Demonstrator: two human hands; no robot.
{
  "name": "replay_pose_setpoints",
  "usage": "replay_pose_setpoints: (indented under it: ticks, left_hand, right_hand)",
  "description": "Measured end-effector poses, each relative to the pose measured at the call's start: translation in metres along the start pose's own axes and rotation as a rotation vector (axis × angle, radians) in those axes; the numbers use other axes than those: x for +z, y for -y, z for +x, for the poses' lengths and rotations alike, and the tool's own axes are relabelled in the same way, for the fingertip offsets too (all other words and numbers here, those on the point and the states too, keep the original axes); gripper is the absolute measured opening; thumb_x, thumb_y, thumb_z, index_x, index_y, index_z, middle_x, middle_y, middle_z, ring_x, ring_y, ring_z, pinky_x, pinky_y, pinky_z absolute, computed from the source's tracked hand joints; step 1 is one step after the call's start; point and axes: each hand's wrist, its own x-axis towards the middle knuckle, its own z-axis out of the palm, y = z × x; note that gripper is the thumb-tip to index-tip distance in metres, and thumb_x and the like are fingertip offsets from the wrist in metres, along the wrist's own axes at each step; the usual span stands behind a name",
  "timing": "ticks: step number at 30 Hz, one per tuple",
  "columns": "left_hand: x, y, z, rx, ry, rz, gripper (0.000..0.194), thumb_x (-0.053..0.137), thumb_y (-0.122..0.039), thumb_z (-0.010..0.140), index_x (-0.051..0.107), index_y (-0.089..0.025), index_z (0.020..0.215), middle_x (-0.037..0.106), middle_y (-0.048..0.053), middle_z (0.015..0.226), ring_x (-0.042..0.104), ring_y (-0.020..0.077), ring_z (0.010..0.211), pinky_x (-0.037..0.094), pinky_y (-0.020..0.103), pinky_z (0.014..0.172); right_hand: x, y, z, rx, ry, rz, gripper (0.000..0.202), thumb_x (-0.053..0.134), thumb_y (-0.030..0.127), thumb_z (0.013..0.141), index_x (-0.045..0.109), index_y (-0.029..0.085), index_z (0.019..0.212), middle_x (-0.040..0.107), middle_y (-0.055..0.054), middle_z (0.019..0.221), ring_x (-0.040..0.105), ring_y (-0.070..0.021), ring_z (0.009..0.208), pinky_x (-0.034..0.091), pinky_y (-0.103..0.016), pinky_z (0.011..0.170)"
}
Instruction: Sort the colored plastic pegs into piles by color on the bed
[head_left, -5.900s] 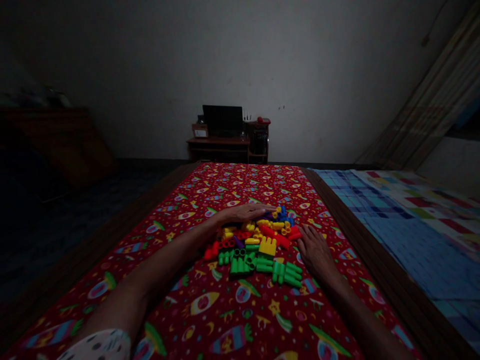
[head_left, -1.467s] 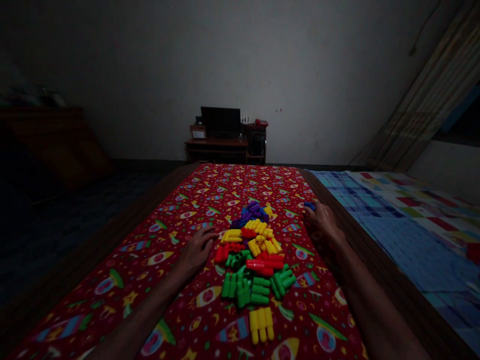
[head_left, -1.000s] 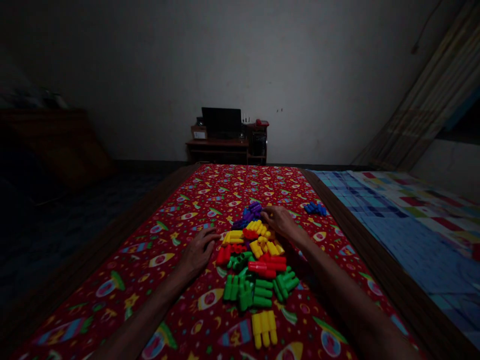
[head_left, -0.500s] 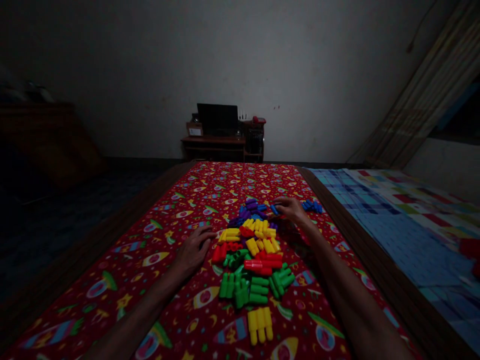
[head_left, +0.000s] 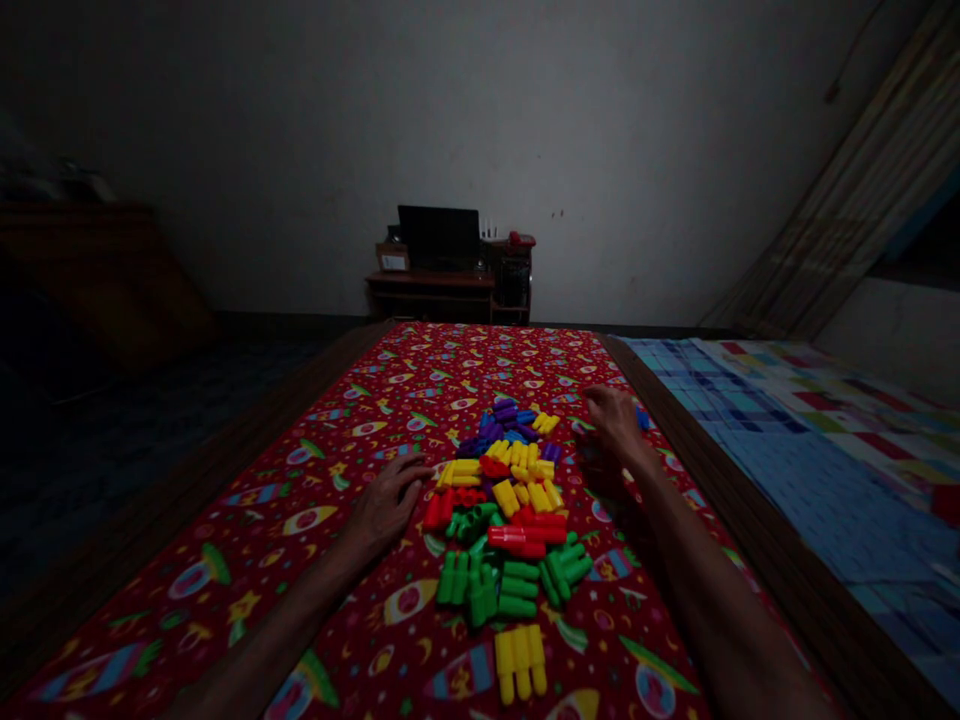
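Note:
Bullet-shaped plastic building blocks lie in a loose heap on a red printed cloth (head_left: 405,600). Blue and purple blocks (head_left: 499,420) are at the far end, with yellow blocks (head_left: 517,460), red blocks (head_left: 529,535) and green blocks (head_left: 487,585) nearer. A single yellow block (head_left: 520,662) lies closest to me. My left hand (head_left: 390,500) rests on the cloth, fingers stretched loosely towards the heap's left edge. To the right of the heap is my right hand (head_left: 619,425), fingers curled; whatever they hold is hidden. Beside it a blue block (head_left: 643,418) shows, partly covered.
Brown edges (head_left: 750,530) run along both sides of the cloth. On the right lies bedding with blue checks (head_left: 795,480). Against the far wall stands a desk (head_left: 431,285) with a monitor (head_left: 439,237). A wooden cabinet (head_left: 90,270) is at the left.
My right hand has moved right, away from the heap, towards the separate blue blocks. The blue block at its fingertips no longer shows, and a yellow block is uncovered there. My left hand stays put.

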Motion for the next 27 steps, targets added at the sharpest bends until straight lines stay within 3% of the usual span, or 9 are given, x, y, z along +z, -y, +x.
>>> replay_pose_setpoints:
  ticks: [4, 7, 11, 16, 23, 27]
  left_hand:
    - [0.001, 0.000, 0.000, -0.003, 0.008, -0.010, 0.035, 0.038, -0.033, 0.087, 0.070, -0.020, 0.095, 0.063, 0.009, 0.116, 0.060, 0.0229, 0.107, 0.051, 0.039, 0.093]
    - [0.001, 0.001, 0.001, -0.007, 0.012, -0.008, 0.035, 0.038, -0.033, 0.087, 0.070, -0.020, 0.094, 0.063, 0.009, 0.116, 0.060, 0.0235, 0.107, 0.051, 0.039, 0.094]
    - [0.002, 0.001, 0.000, -0.010, 0.009, -0.018, 0.037, 0.038, -0.035, 0.087, 0.071, -0.019, 0.094, 0.063, 0.011, 0.116, 0.060, 0.0238, 0.108, 0.050, 0.039, 0.094]
    - [0.001, 0.001, -0.001, -0.017, 0.013, -0.021, 0.036, 0.039, -0.034, 0.088, 0.071, -0.020, 0.096, 0.062, 0.009, 0.119, 0.060, 0.0230, 0.108, 0.051, 0.038, 0.093]
    - [0.002, 0.003, -0.001, -0.018, 0.018, 0.008, 0.039, 0.037, -0.035, 0.088, 0.071, -0.018, 0.096, 0.062, 0.011, 0.118, 0.060, 0.0249, 0.108, 0.051, 0.041, 0.093]
    - [0.002, 0.005, 0.000, -0.012, 0.011, 0.014, 0.038, 0.037, -0.035, 0.088, 0.071, -0.018, 0.095, 0.063, 0.011, 0.117, 0.061, 0.0240, 0.107, 0.051, 0.040, 0.093]
  right_hand:
    - [0.027, 0.055, -0.014, -0.275, 0.309, 0.094, 0.025, 0.049, 0.018, 0.083, 0.074, 0.017, 0.089, 0.073, -0.006, 0.082, 0.065, -0.0167, 0.073, 0.046, -0.024, 0.068]
    - [0.036, 0.075, -0.025, -0.340, 0.463, 0.029, 0.024, 0.052, 0.019, 0.083, 0.072, 0.016, 0.097, 0.072, -0.009, 0.089, 0.065, -0.0206, 0.082, 0.046, -0.026, 0.071]
    - [0.034, 0.073, -0.027, -0.329, 0.476, 0.000, 0.032, 0.055, 0.024, 0.085, 0.066, 0.016, 0.113, 0.069, -0.012, 0.106, 0.061, -0.0253, 0.101, 0.045, -0.031, 0.082]
    - [0.034, 0.067, -0.024, -0.327, 0.495, -0.028, 0.035, 0.058, 0.023, 0.082, 0.064, 0.018, 0.116, 0.067, -0.010, 0.107, 0.060, -0.0233, 0.100, 0.043, -0.028, 0.081]
    - [0.053, 0.056, -0.028, -0.364, 0.387, -0.115, 0.020, 0.047, 0.019, 0.086, 0.066, 0.013, 0.091, 0.064, -0.007, 0.079, 0.053, -0.0140, 0.070, 0.033, -0.024, 0.063]
    - [0.056, 0.047, -0.026, -0.359, 0.290, -0.054, 0.017, 0.047, 0.012, 0.083, 0.064, 0.011, 0.081, 0.060, -0.005, 0.073, 0.046, -0.0118, 0.063, 0.029, -0.024, 0.060]
